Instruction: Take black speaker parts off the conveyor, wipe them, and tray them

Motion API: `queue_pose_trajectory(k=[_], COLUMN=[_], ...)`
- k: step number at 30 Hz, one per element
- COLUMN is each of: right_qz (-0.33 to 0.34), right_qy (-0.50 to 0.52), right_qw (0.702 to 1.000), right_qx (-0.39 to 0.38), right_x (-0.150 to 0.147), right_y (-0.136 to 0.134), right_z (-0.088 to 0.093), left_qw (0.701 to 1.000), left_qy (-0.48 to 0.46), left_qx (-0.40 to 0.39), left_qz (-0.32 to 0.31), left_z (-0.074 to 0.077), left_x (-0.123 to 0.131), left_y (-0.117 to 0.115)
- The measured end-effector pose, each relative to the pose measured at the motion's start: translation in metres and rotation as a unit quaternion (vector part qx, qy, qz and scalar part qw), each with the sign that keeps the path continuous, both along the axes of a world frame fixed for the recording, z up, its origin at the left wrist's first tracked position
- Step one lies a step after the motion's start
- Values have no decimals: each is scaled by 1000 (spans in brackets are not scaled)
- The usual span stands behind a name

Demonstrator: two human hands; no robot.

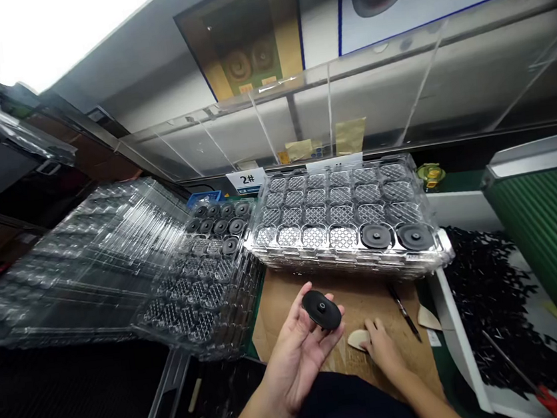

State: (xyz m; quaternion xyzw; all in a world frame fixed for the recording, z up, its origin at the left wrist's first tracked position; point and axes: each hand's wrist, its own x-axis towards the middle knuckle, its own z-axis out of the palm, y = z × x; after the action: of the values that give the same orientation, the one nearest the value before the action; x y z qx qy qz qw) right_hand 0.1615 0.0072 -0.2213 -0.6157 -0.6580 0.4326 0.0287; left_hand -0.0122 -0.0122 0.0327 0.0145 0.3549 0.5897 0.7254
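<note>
My left hand [301, 347] is closed on a black oval rubber-like part [322, 309] with a small round stud at its middle, held up over the cardboard. My right hand [382, 345] rests low on the cardboard [289, 302], its fingertips closed on the edge of a beige half-oval pad [358, 340]. Just beyond my hands sits a stack of clear plastic trays [344, 255]. Two black round parts, one of them a disc [377, 236], fill pockets in its front row at the right.
A second tray stack [193, 299] at the left carries several black discs. Taller nested trays [77, 259] lean farther left. On the right are a pen [407, 315], another beige pad [428, 318], a white bin [462, 342] of black scraps and a green ridged surface [556, 224].
</note>
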Motion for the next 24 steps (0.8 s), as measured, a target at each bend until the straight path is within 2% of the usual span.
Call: queue_pose_trajectory(k=[5,8,9,11,15,16,18,19,21,23,24], right_qz=[-1,-42,-56,-80,-118,-111,-14,32,126,154,133], right_qy=[131,197,218,255,301,312,312,310,302,293,287], right_qw=[991,979,974,962,936,924,896,883,870,870,870], right_qx=[-1,21,34,63,137,190,315,352,370,366,379], right_x=[6,17,21,29,22,15,1,-5,-12,-14,-15], right_y=[-12,-8,-2,13,35,36,34,31,28,28,28], right_z=[2,22,36,75,180,204,243,256,272,278,279], left_qw=[1000,1000,1000,1000,1000,999,996,995,994,994,994], left_qy=[-4,0,2,6,4,5,19,35,69,80,79], left_qx=[-21,-19,-17,-11,13,27,48,52,48,50,57], left_qz=[2,0,-3,-9,-25,-38,-71,-79,-65,-50,-57], left_z=[-8,-9,-9,-8,-5,-3,2,5,10,14,16], left_x=[-1,1,2,6,21,25,31,31,31,29,29], left_y=[-2,-2,-1,0,5,6,7,7,6,5,4])
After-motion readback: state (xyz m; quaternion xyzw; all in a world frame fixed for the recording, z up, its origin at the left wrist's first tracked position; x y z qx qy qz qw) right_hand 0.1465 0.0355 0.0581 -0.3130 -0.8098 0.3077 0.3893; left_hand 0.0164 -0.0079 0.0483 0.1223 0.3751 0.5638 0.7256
